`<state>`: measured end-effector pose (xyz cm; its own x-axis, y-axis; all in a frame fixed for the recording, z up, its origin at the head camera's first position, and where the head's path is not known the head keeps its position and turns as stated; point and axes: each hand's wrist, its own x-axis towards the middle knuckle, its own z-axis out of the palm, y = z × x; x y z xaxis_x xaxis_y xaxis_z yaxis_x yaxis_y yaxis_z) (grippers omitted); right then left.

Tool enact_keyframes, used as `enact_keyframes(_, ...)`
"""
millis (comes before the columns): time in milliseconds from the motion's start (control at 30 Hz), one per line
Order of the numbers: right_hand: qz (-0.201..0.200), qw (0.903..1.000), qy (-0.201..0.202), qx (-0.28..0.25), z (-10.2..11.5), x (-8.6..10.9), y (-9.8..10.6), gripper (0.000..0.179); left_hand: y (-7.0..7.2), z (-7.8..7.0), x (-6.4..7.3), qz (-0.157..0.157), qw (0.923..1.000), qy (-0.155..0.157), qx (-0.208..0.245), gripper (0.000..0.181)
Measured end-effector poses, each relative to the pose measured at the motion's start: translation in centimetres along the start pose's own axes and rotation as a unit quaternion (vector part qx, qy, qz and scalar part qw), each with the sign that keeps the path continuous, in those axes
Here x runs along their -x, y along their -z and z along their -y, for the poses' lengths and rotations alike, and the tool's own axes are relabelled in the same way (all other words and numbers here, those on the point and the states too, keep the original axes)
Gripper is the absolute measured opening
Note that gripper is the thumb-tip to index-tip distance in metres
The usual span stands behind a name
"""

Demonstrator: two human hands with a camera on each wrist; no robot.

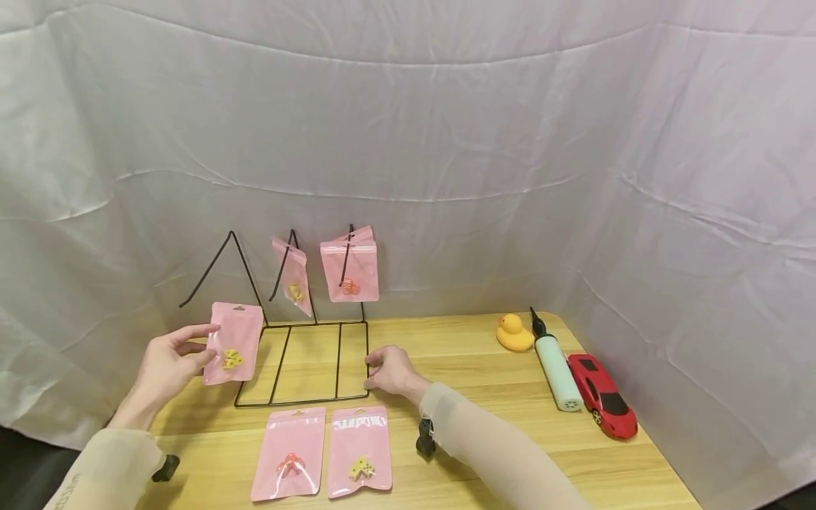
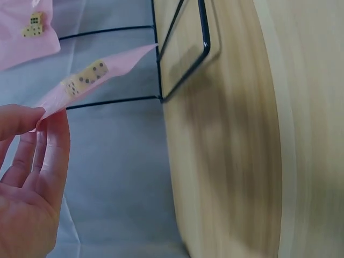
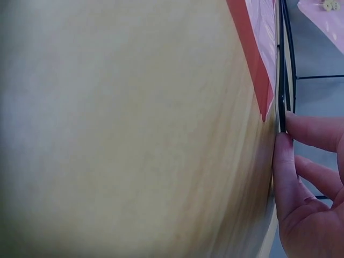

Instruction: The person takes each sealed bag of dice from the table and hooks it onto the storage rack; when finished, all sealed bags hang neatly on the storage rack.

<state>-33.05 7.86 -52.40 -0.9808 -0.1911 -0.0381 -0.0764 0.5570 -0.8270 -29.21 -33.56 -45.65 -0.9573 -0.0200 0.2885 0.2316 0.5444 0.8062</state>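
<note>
In the head view, my left hand (image 1: 168, 361) pinches a pink zip bag (image 1: 237, 340) by its left edge, with yellow dice (image 1: 232, 359) inside. The bag is held up in front of the left side of a black wire display rack (image 1: 306, 404). The left wrist view shows this bag (image 2: 115, 63) nearly edge-on between thumb and fingers (image 2: 54, 156). My right hand (image 1: 394, 370) grips the rack's right base wire near its front corner. Up close in the right wrist view, thumb and fingertip meet around the wire (image 3: 281, 80).
Pink bags hang from the rack's middle hook (image 1: 295, 273) and right hook (image 1: 350, 273); its left hook (image 1: 213, 265) is bare. Two more bags (image 1: 290, 432) (image 1: 360, 439) lie in front. A rubber duck (image 1: 513, 333), hand pump (image 1: 557, 372) and red toy car (image 1: 601, 395) are at the right.
</note>
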Motion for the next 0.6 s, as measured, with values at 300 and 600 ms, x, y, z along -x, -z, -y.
enact_keyframes(300,0.000,1.0000,0.004,0.005,0.0,0.1,0.0,0.053,-0.5,-0.7,0.3,-0.024,0.9986,-0.017,0.044,0.043)
enact_keyframes(600,-0.002,0.9999,0.007,0.011,0.0,0.1,0.0,0.053,-0.8,-1.8,1.2,-0.011,0.9896,-0.063,0.129,0.039)
